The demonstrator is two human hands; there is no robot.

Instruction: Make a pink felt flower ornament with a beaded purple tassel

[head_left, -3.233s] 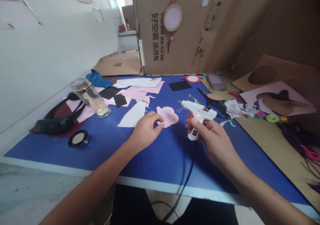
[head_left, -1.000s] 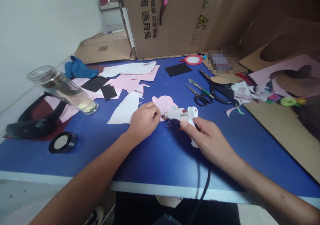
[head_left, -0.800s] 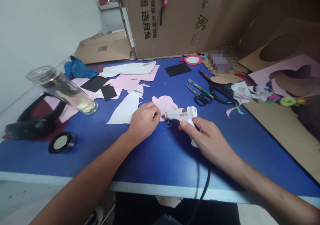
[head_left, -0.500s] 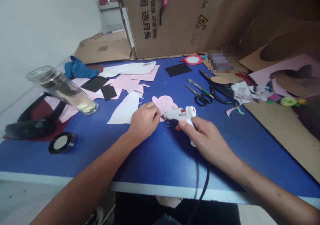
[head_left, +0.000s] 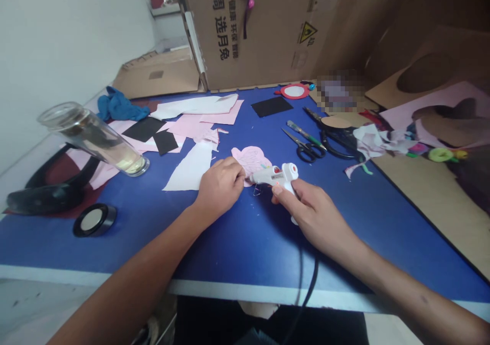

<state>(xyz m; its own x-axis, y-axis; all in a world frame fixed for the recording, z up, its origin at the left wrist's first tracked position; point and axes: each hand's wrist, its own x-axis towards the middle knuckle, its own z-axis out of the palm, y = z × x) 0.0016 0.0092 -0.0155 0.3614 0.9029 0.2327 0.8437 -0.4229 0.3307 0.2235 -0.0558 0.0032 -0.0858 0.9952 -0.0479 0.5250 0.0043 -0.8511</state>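
Note:
My left hand [head_left: 221, 184] rests on the blue table, its fingertips pinching the edge of a pink cut-out shape [head_left: 250, 161]. My right hand [head_left: 312, 212] grips a small white hot glue gun [head_left: 273, 175] by its handle. The gun's nozzle points left, at the lower edge of the pink shape and close to my left fingers. The nozzle tip is partly hidden. A black power cord [head_left: 308, 289] drops from under my right hand over the table's front edge.
A tall glass tumbler [head_left: 94, 141] lies tilted at left beside a tape roll [head_left: 94, 220]. Paper and felt scraps [head_left: 187, 174] lie left of my hands. Scissors [head_left: 304, 148] and pliers [head_left: 340, 141] lie at the right. Cardboard sheets [head_left: 264, 28] stand behind the blue table [head_left: 237, 243].
The glue gun has swung from pointing back-left to lying sideways, and has moved left against the pink shape. My left hand stays on the shape. The view has shifted and tilted.

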